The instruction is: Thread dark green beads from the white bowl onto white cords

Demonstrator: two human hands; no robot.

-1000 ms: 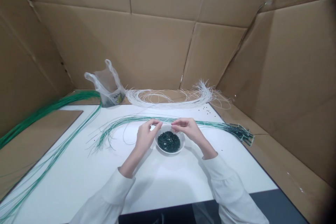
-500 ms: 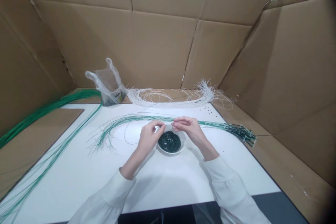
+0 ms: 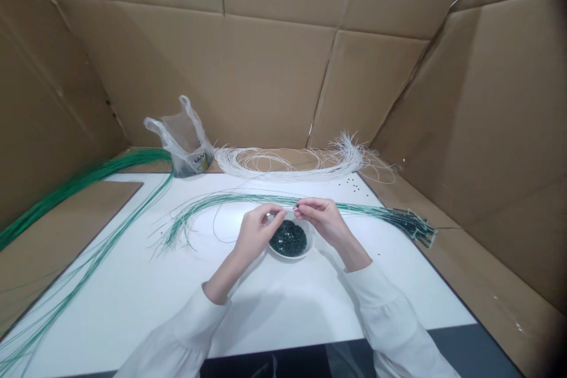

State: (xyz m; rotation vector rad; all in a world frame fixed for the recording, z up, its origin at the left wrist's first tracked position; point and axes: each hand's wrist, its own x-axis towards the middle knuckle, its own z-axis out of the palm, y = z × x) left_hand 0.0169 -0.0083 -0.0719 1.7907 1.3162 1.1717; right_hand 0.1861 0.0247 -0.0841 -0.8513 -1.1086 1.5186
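Observation:
Over a white bowl (image 3: 310,243) of small dark green beads (image 3: 287,238), my two hands meet almost fingertip to fingertip. My left hand (image 3: 258,230) is closed in a pinch on the end of a thin pale strand (image 3: 214,225), which loops out to the left. Thumb and forefinger of my right hand (image 3: 325,221) pinch a small dark bead (image 3: 296,208) close to the strand's tip. Whether the strand passes through the bead is too small to tell. Behind both hands lies a bundle of green strands (image 3: 239,198), its right end (image 3: 411,225) thick with dark beads.
Coiled white strands (image 3: 287,174) lie along the back beside a plastic bag (image 3: 190,150). Long green strands (image 3: 88,266) run down the left side. Several loose beads (image 3: 353,185) are scattered at the back right of the white table (image 3: 283,319). Cardboard walls (image 3: 274,82) enclose the space.
My left hand has moved slightly right and my fingertips have come closer together. The bead in my right hand now sits nearer the strand's end. The view has shifted a little.

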